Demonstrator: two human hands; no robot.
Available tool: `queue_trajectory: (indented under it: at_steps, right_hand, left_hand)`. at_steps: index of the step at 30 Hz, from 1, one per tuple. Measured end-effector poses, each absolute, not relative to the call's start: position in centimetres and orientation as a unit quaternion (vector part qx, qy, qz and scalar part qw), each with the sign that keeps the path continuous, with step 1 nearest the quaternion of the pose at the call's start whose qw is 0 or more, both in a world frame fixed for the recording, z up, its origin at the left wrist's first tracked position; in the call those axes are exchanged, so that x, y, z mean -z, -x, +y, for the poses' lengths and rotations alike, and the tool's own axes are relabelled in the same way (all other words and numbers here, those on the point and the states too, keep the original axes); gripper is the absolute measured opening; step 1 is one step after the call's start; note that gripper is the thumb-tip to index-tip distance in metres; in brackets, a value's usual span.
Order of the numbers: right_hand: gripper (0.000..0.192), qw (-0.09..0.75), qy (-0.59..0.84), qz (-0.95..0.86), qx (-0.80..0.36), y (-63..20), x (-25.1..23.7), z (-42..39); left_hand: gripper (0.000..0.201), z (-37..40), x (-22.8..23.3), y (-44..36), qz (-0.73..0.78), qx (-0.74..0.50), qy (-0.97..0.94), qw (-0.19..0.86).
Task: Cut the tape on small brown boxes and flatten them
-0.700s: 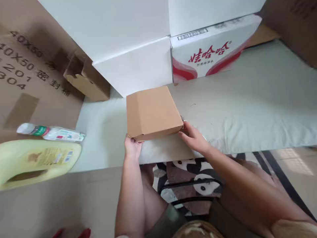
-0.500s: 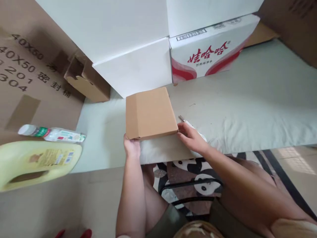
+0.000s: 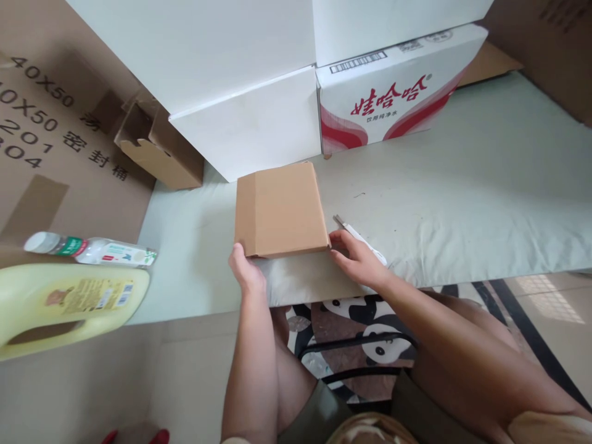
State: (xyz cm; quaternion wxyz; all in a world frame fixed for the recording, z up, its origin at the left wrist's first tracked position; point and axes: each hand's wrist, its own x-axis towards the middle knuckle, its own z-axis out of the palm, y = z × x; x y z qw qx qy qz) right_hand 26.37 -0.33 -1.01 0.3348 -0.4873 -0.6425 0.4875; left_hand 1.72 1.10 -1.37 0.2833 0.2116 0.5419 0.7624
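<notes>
Along the left edge, a pale yellow jug [image 3: 99, 296] and a capped bottle [image 3: 95, 248] sit side by side before a large printed carton [image 3: 41, 117]. Next comes a small open carton [image 3: 178, 157], then a white box [image 3: 259, 117]. The left hand [image 3: 247, 270] has its thumb against the near left corner of a closed brown box [image 3: 289, 209] on the cloth-covered tabletop [image 3: 467, 179]; its fingers are hidden, so whether they pinch the cardboard cannot be told. At the near right corner, the right hand [image 3: 358, 259] is loosely curved, thumb and fingers parted, fingertips by the edge. Just beyond it lies a white-handled tool [image 3: 352, 229], metal tip pointing away; farther back, a red-and-white carton [image 3: 388, 126].
</notes>
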Motion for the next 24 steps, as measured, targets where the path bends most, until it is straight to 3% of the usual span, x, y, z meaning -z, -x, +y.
queue_trajectory:
  at_steps: [5,24]
  right_hand:
    - [0.027,0.313,0.49,-0.656,-0.481,-26.38,0.8,-0.38]
    - [0.024,0.292,0.501,-0.665,-0.47,-26.32,0.26,-0.48]
  left_hand:
    - [0.033,1.09,0.99,-1.39,0.583,-0.739,-0.191,0.278]
    - [0.028,1.01,0.91,-1.37,0.59,-0.739,-0.167,0.281]
